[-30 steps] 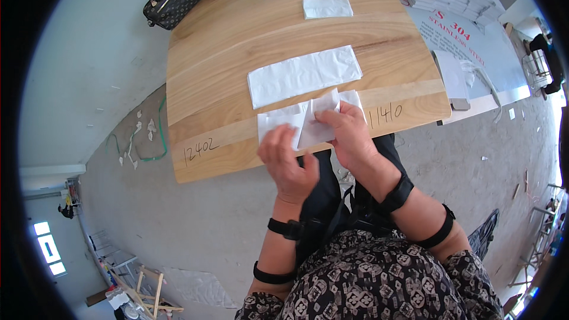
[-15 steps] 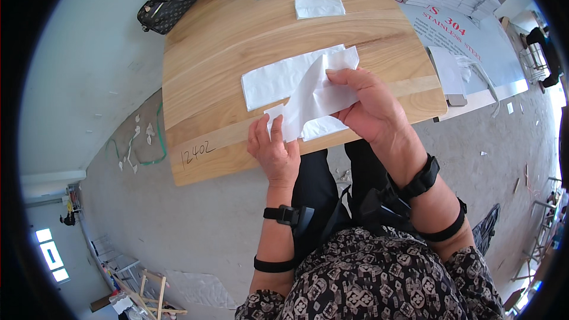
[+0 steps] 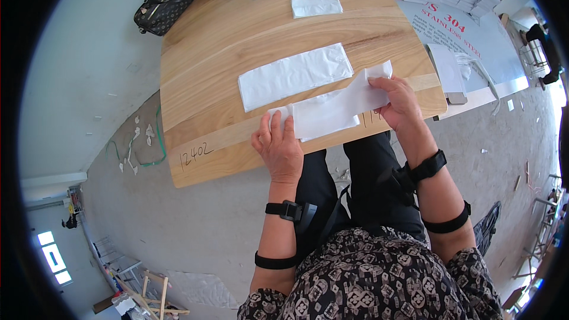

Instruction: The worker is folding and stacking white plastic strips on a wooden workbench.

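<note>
Grained wooden tabletop (image 3: 237,41), left hand (image 3: 278,145) flat, right hand (image 3: 398,99) grip pinching thin white sheet (image 3: 332,109)

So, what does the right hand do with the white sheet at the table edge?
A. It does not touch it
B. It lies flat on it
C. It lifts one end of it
C: the right hand pinches the raised far end of the white sheet, while the left hand presses its other end on the wooden table.
</note>
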`<state>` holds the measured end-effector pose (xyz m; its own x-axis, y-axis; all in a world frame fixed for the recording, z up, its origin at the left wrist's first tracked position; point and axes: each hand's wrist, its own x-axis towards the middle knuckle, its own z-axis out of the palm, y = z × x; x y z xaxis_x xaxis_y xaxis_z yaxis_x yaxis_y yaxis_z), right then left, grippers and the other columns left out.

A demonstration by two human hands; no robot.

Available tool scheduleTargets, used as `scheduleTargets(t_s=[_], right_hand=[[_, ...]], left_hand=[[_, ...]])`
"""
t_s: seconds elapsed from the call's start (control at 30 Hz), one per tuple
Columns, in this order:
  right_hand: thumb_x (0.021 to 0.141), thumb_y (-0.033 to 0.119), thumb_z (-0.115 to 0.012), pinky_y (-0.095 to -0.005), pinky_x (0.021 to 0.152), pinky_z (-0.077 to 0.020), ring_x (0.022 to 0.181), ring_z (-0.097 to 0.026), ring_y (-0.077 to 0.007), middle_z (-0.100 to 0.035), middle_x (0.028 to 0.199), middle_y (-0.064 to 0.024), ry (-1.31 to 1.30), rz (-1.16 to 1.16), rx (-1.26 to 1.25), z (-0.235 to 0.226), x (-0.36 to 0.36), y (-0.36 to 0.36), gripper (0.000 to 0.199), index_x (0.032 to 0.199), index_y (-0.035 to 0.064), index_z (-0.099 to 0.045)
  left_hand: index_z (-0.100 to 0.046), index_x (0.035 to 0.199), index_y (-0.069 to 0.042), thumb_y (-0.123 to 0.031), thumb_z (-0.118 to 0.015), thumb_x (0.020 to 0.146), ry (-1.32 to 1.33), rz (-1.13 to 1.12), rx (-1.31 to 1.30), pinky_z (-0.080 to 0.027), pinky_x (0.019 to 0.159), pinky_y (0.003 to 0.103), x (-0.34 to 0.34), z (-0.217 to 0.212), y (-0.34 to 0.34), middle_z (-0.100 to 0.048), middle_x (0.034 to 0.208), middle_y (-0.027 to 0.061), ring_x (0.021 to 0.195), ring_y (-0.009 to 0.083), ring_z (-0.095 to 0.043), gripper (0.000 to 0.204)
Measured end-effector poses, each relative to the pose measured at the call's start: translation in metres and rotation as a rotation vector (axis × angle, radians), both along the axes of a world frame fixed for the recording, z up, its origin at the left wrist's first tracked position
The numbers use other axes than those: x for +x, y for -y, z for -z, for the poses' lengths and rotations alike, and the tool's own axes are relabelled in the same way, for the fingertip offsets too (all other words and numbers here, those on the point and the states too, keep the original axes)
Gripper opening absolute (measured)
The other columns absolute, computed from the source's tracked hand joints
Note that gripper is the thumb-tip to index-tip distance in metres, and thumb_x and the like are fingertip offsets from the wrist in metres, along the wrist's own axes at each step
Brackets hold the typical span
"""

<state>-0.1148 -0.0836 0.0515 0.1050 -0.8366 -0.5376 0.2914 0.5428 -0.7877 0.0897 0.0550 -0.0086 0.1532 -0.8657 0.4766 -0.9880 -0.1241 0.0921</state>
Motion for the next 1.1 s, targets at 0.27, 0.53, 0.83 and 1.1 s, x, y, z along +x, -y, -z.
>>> scheduleTargets(t_s=[0.27, 0.53, 0.83, 1.1], right_hand=[[0.077, 0.000, -0.065, -0.0298, 0.056, -0.0492, 0.061, -0.061, -0.0180, -0.066, 0.076, -0.0085, -0.216, 0.025, -0.157, 0.034, -0.013, 0.005, 0.012, 0.089, -0.0039, -0.066], [0.074, -0.002, -0.063, -0.0295, 0.056, -0.0491, 0.062, -0.063, -0.0152, -0.066, 0.073, -0.0085, -0.305, 0.018, -0.323, 0.054, -0.019, 0.007, 0.011, 0.083, -0.0056, -0.067], [0.071, 0.005, -0.066, -0.0349, 0.070, -0.0521, 0.075, -0.066, -0.0243, -0.068, 0.081, -0.0130, -0.677, -0.052, -0.341, 0.050, -0.025, 0.007, 0.020, 0.089, -0.0045, -0.067], [0.078, 0.017, -0.067, -0.0450, 0.112, -0.0289, 0.133, -0.037, -0.0336, -0.045, 0.136, -0.0194, -1.110, -0.566, -1.403, 0.033, 0.024, -0.049, 0.052, 0.124, -0.0026, -0.052]], left_hand=[[-0.064, 0.108, -0.001, 0.001, -0.063, 0.073, 0.014, 0.046, 0.073, -0.031, 0.096, 0.047, -0.003, -0.005, 0.001, -0.058, 0.120, 0.0113, 0.125, 0.0304, -0.044, 0.035], [-0.064, 0.110, 0.001, 0.000, -0.062, 0.076, -0.082, 0.054, 0.082, -0.034, 0.098, 0.044, -0.003, -0.006, -0.001, -0.059, 0.118, 0.0122, 0.117, 0.0301, -0.050, 0.034], [-0.064, 0.110, 0.001, 0.001, -0.064, 0.076, -0.060, 0.059, 0.063, -0.038, 0.096, 0.043, -0.002, -0.003, 0.000, -0.060, 0.115, 0.0122, 0.113, 0.0305, -0.052, 0.035], [-0.062, 0.111, 0.000, -0.001, -0.063, 0.075, -0.020, 0.068, 0.064, -0.039, 0.094, 0.042, -0.002, -0.002, 0.001, -0.059, 0.117, 0.0115, 0.111, 0.0299, -0.053, 0.036]])
